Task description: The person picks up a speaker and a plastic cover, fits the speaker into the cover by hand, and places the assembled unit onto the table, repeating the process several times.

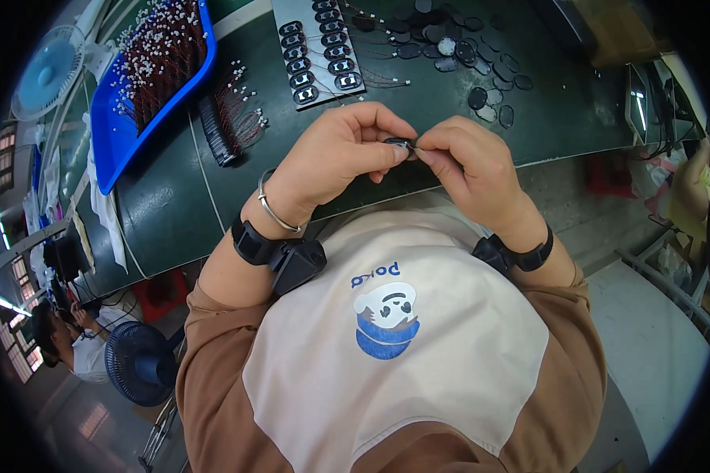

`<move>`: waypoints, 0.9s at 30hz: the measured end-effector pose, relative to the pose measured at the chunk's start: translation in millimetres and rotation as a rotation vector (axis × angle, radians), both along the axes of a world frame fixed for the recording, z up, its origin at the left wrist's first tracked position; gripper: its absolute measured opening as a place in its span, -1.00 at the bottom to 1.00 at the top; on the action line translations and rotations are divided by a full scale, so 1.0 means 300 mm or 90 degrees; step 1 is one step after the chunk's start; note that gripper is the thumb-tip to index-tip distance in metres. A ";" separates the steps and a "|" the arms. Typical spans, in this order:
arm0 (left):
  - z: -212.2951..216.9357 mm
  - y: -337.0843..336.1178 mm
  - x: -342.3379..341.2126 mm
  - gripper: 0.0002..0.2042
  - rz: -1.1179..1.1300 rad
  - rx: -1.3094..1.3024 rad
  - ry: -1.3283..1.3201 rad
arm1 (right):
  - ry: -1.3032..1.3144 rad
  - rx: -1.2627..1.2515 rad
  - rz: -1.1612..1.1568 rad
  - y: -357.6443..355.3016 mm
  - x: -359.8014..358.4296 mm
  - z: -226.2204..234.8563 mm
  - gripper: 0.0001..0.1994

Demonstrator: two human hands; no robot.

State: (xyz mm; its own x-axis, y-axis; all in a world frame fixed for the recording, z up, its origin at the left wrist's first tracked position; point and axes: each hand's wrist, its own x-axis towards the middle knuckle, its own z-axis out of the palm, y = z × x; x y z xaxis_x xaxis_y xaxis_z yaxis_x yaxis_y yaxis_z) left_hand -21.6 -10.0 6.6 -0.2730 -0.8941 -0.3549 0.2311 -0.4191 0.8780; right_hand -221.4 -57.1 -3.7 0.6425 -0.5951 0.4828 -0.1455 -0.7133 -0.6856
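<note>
Small black part [400, 143], one: on the near side of the grey board [320, 72], a little right; partly covered, markings unreadable from where I stand. Left hand [333, 150]: clamped on it. Right hand [472, 162]: thumb and forefinger pinched together at its edge; contents cannot be told. Nearer than the board: pale shirtfront [465, 339], blue lettering [376, 273]. Left of the board: wired black stack [214, 132], blue tray [107, 154]. Right: loose black discs [435, 33].

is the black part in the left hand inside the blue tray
No, the left hand pinches the black part well to the right of the blue tray.
</note>
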 end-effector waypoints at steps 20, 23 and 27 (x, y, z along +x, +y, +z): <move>-0.012 -0.002 -0.030 -0.85 0.061 0.055 0.217 | -0.013 -0.261 -0.006 -0.018 -0.016 0.001 -0.76; -0.013 -0.004 -0.036 -0.86 0.070 0.073 0.180 | -0.002 -0.264 -0.010 -0.016 -0.018 -0.001 -0.78; -0.023 -0.002 -0.043 -0.87 0.080 0.062 0.184 | -0.011 -0.257 -0.008 -0.022 -0.020 -0.015 -0.78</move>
